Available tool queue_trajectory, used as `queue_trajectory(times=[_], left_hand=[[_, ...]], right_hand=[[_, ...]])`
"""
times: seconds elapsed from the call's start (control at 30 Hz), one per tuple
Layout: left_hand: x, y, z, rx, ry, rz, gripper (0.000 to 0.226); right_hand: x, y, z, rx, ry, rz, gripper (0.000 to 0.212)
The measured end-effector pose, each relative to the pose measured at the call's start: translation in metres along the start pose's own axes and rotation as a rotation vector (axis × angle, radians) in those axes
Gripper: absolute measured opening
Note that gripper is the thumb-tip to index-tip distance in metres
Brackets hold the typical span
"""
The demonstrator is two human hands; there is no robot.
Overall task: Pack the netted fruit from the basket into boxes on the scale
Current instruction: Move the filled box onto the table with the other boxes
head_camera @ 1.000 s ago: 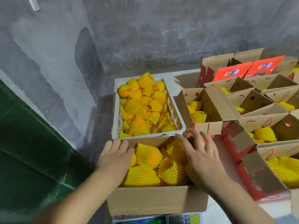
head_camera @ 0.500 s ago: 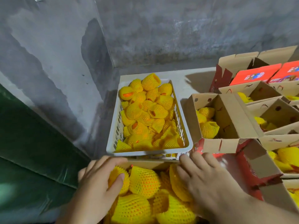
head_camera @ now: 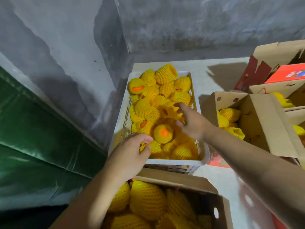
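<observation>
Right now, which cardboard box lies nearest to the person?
The cardboard box at the bottom edge, below the white basket, full of netted fruit; the other boxes stand farther off, at the right.
</observation>
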State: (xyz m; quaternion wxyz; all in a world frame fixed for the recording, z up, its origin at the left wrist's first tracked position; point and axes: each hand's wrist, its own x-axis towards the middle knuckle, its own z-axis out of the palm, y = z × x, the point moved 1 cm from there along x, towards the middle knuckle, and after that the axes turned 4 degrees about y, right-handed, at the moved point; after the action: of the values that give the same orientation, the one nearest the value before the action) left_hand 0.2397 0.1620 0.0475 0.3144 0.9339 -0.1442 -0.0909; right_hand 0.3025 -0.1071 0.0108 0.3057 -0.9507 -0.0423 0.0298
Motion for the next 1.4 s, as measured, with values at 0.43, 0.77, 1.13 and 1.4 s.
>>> queue_trajectory(times=[0.43,0.77,1.13,1.4], left_hand=[[-0.005,0.0,0.005,0.069,0.137,-0.094,0.026],[-0.008,0.008,0.001,-0.409,0.263,-0.077,0.052],[-0.102,0.051,0.002,-0.835,0.119,0.205,0.053],[-0.169,0.016,-0.031,-0.502,0.098,0.29,0.034]], right_hand=[[0.091,0.027,0.068,-0.678,0.133,-0.008,0.049],[-0.022,-0.068,0.01,1.03,0.086,0.189,0.069],[-0.198,-0.147,-0.023,1.126,0.08,0.051,0.075],[-0.278,-0.158,-0.021,0.015,0.327,0.071,0.099]])
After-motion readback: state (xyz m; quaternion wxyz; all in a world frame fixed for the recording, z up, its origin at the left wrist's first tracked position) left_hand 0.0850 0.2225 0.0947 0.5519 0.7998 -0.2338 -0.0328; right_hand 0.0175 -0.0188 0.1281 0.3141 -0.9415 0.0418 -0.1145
